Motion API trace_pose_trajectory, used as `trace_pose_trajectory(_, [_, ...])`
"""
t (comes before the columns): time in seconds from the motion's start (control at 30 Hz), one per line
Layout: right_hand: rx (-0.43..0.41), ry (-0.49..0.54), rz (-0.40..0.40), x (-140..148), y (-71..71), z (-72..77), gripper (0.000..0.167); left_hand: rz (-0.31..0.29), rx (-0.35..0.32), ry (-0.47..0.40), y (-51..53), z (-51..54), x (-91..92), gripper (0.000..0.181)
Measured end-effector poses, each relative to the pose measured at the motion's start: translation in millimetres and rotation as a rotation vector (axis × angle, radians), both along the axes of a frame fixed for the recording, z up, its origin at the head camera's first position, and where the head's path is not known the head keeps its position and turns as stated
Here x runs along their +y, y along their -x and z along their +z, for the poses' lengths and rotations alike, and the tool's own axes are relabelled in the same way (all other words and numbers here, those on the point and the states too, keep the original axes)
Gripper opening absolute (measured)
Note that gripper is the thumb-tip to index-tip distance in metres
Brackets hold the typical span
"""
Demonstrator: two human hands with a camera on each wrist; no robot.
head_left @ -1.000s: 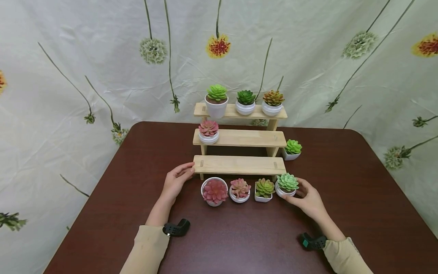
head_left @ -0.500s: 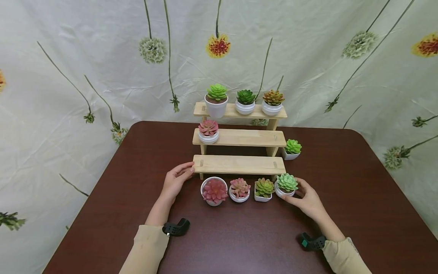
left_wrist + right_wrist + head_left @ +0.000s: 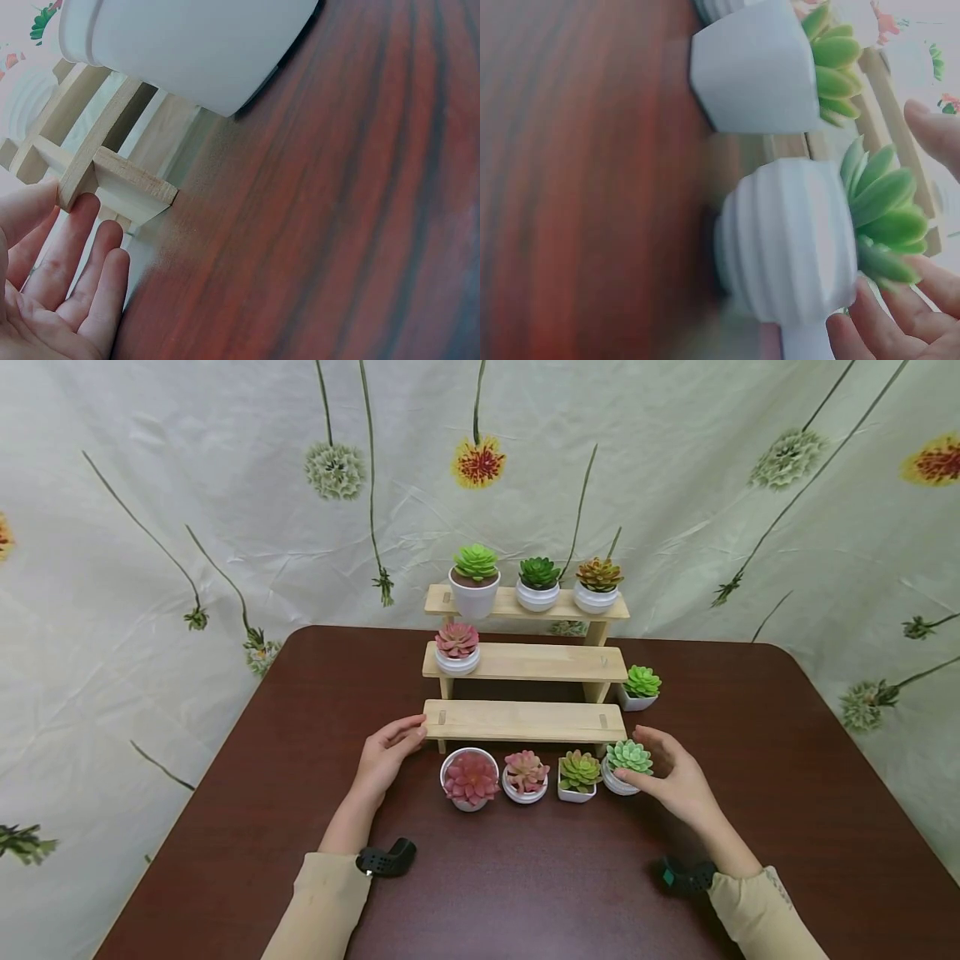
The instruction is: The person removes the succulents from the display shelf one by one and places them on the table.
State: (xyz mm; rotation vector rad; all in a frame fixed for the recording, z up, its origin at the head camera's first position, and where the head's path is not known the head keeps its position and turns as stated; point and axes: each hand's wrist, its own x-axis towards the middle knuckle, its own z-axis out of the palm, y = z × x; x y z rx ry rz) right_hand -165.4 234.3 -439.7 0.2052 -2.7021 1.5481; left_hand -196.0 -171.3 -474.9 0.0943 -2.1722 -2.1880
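My left hand (image 3: pixel 381 758) holds the left end of the lowest board of a three-tier wooden plant stand (image 3: pixel 525 720). In the left wrist view, the thumb lies on one side of the board's corner and the fingers on the other. My right hand (image 3: pixel 684 783) is around a pale green succulent (image 3: pixel 619 778) in a ribbed white pot on the table. The right wrist view has the thumb apart from the leaves and the fingertips (image 3: pixel 847 330) beside the pot's rim. Whether they touch it I cannot tell.
Left of that pot stand a yellow-green succulent (image 3: pixel 578 772), a pink one (image 3: pixel 526 777) and a dark red one (image 3: pixel 471 779). A bright green succulent (image 3: pixel 640 687) sits right of the stand. Several potted succulents occupy the upper tiers. Behind hangs a flowered cloth (image 3: pixel 675 510).
My right hand has loosened from the pale green succulent's pot, its thumb and fingers rising beside the leaves. The pot stays in place. The left hand has not moved.
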Motion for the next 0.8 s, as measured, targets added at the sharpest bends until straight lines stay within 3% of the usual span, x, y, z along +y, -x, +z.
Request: trace_pose_trajectory(0.8, [0.087, 0.067, 0.074, -36, 29.1, 45.1, 0.066, 0.008, -0.011, 0.022, 0.6, -0.8, -0.1, 0.034])
